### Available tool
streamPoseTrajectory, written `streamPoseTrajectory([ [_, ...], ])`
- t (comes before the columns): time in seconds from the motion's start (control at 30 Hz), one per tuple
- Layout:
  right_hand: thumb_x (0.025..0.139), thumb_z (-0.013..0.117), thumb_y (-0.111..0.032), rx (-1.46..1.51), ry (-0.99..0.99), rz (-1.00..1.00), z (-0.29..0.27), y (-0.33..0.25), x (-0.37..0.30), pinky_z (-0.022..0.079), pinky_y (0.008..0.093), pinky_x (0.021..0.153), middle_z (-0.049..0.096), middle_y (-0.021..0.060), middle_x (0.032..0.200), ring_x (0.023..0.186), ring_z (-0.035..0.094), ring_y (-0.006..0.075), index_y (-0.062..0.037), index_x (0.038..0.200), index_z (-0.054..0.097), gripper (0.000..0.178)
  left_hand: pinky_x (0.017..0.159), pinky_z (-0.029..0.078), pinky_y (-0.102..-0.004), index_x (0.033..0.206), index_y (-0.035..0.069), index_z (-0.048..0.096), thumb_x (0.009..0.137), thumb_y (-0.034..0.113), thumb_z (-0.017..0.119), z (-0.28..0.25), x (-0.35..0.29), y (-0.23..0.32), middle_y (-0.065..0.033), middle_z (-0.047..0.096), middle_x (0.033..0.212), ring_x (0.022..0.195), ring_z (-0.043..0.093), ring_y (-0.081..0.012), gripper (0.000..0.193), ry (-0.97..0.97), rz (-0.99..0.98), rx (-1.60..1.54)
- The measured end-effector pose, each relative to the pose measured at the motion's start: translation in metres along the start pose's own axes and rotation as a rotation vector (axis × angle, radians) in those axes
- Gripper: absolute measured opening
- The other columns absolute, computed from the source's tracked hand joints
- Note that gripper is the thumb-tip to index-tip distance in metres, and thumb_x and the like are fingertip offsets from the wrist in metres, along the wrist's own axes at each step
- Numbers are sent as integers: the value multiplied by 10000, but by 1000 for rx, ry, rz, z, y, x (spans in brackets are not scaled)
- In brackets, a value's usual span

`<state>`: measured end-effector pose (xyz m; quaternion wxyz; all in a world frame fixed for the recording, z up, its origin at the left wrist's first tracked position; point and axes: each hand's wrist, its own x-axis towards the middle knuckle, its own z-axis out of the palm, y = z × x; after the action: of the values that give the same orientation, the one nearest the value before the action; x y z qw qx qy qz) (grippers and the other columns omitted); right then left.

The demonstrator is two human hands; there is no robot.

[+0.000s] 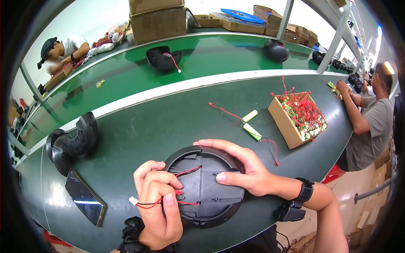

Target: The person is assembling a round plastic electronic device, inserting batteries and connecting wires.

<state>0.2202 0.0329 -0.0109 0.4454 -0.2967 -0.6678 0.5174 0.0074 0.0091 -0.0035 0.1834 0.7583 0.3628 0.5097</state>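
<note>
A round black plastic housing [219, 192] rests on the green bench in front of me, its ribbed inner side facing up. My right hand [247, 168] grips its right side, thumb on the flat inner face and fingers over the far rim. My left hand [160, 198] is closed over the left part, pinching thin red and black wires [147, 205]. A white plug [133, 200] sticks out left of that hand, and a small red connector [178, 192] shows at its fingertips. Two joined green battery cells [252, 131] with red leads lie beyond the housing.
A cardboard box [291, 126] of wired green cells stands at the right. Curved black shells [80, 139] and a dark phone [86, 200] lie at the left. Beyond a white rail, a green conveyor [122, 69] carries black housings [163, 58]. A co-worker [375, 118] sits at the right, another at the far left.
</note>
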Motion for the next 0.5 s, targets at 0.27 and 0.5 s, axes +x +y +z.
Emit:
streamPoseTrajectory([
  [0.27,817,658,-144,35,-12,17,-3,3,1,351,333,1038,495,161,1324,1229,475,227,35,1341,409,607,910,331,-439,738,60,459,843,68,450,-3,-1,0,-101,568,846,1009,429,-311,107,-11,0,-7],
  [0.5,807,633,-150,164,-43,42,0,7,1,292,346,1081,428,157,1378,1290,403,236,28,1371,357,653,914,330,-451,726,55,461,845,74,463,-3,-4,4,-99,569,848,1015,425,-317,120,-41,-9,-30],
])
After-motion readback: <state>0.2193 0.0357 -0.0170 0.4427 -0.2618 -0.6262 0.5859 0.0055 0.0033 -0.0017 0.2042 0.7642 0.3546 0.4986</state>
